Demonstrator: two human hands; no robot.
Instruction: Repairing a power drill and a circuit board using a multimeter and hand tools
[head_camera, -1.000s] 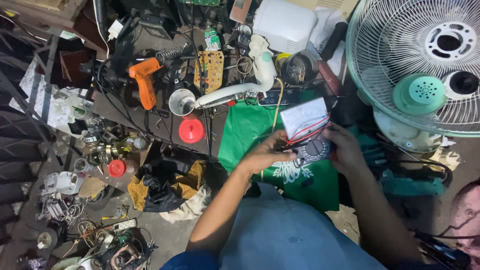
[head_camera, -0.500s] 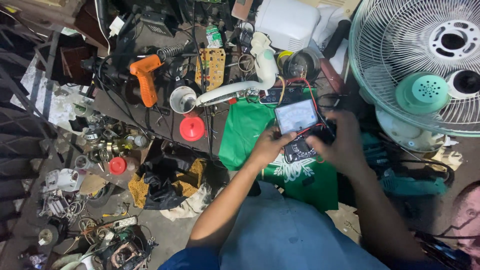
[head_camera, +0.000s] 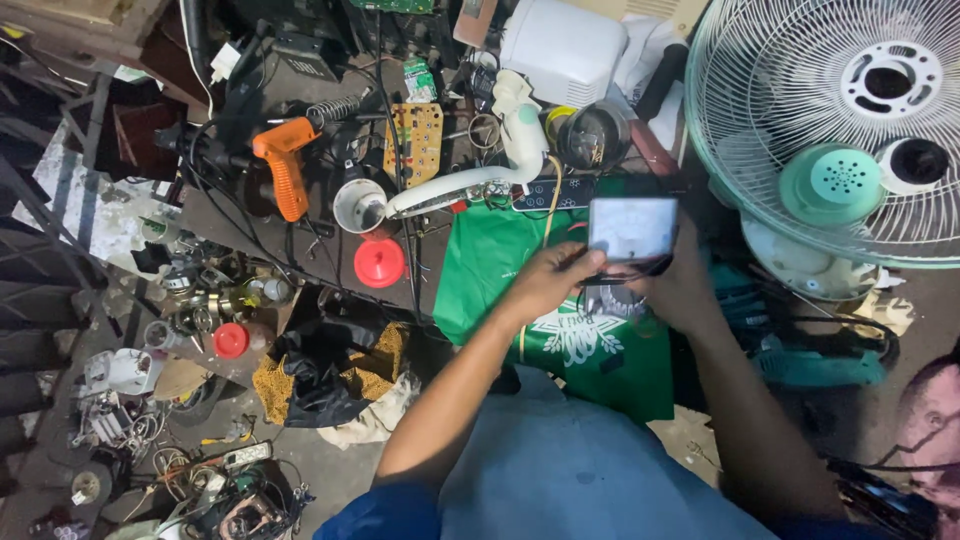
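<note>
**Both hands on a small grey meter above the green cloth**

The left hand has its fingers curled onto the lower left edge of a small grey meter, pinching it there. The right hand holds it from the lower right; its fingers are tucked behind the casing, so I cannot tell how they close. The meter is lifted off the bench, tilted up to the camera, over a green cloth with a white emblem.

The step looks like inspecting or turning the meter. Any further move would call for a steady two-handed grip, since dark wires hang beneath it.

Further out lie a white curved pipe, a red funnel, an orange drill and a fan, cut off at the right. The meter's face is blurred, and whatever sits under the hands is hidden.
</note>
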